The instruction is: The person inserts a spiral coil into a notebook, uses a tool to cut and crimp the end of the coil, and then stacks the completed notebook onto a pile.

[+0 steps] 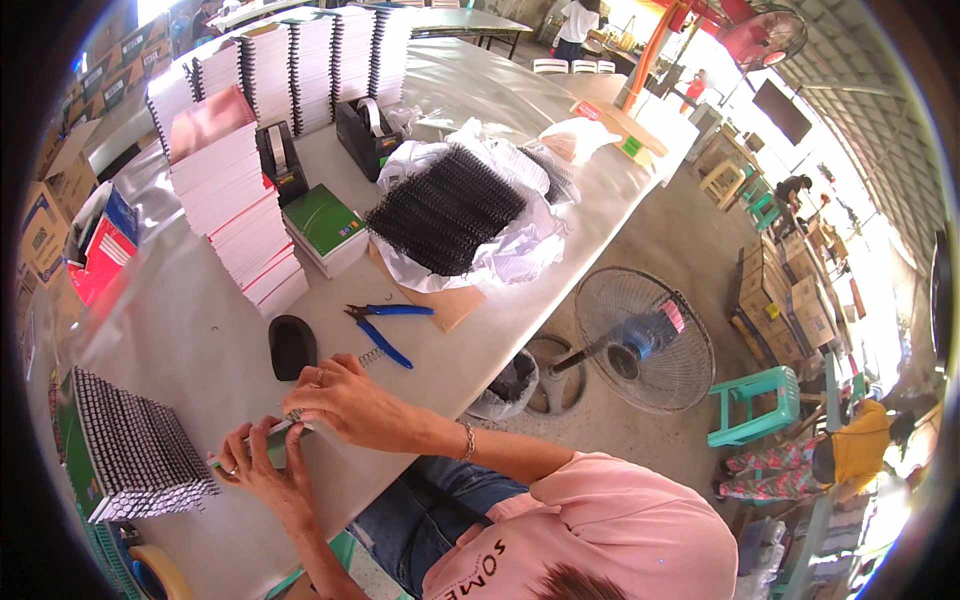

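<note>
Hands met over a small notebook [268,437] at the near edge of the bench [200,340], both clamped on it. The left hand [262,462] gripped the booklet from below, fingers curled shut around its edge; the right hand [345,400] lay over the top, fingers pinched closed along the spine where a wire coil seemed to run, though the binding itself was mostly hidden under the knuckles.

To my eye, the work went best with the booklet held square and steady by the lower hand while the upper fingertips eased the coil along, hole by hole, without bending it.

Just beyond the right hand lay blue-handled pliers [385,330], jaws pointing left, with a short offcut of wire coil [371,356] beside them and a smooth black oval pad [291,346] near the knuckles. To the left sat a stack of finished notebooks [135,450], their spiral spines bristling in dense rows. Farther up, a heap of black wire coils [445,208] rested on crumpled white plastic, springy and tangled. A leaning pile of unbound pads [235,215], white-edged with red stripes, stood beside a green-covered book [322,222], and 2 black tape dispensers [365,135] sat behind.
</note>
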`<state>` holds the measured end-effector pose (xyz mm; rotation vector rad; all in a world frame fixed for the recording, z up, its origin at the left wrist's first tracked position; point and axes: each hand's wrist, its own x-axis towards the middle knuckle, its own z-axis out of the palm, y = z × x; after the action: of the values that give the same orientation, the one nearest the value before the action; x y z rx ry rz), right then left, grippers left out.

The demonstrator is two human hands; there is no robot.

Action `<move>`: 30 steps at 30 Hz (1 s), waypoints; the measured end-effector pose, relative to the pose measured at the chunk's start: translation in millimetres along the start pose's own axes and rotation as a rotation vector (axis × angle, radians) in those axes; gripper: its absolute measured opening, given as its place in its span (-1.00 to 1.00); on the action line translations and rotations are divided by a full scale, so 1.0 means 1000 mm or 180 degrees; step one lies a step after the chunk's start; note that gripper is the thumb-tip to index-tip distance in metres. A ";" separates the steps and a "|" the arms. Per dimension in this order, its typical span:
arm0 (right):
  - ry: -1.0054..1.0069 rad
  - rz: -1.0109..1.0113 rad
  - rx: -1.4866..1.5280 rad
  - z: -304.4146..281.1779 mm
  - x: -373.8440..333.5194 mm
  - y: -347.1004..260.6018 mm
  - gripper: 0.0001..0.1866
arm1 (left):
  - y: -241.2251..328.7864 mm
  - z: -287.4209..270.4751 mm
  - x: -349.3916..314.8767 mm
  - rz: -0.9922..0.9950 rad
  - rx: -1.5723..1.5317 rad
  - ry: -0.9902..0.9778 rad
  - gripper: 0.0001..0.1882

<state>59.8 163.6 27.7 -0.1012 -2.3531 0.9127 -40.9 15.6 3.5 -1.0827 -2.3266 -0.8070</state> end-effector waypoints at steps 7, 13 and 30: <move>-0.0104 -0.0023 0.0159 0.003 -0.001 -0.001 -0.85 | -0.003 0.000 -0.003 -0.0088 0.0116 -0.0014 -0.64; -0.0237 0.0180 0.0340 -0.004 -0.006 -0.003 -0.85 | -0.001 -0.003 0.003 0.0110 0.0146 -0.0027 -0.70; -0.0066 0.0102 -0.0070 0.005 0.009 -0.013 -0.88 | 0.007 -0.006 0.004 -0.0189 0.0038 -0.0090 -0.71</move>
<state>51.4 153.3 37.6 -0.1393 -2.3875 0.9073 -36.3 17.3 12.2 -1.0309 -2.3941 -0.8037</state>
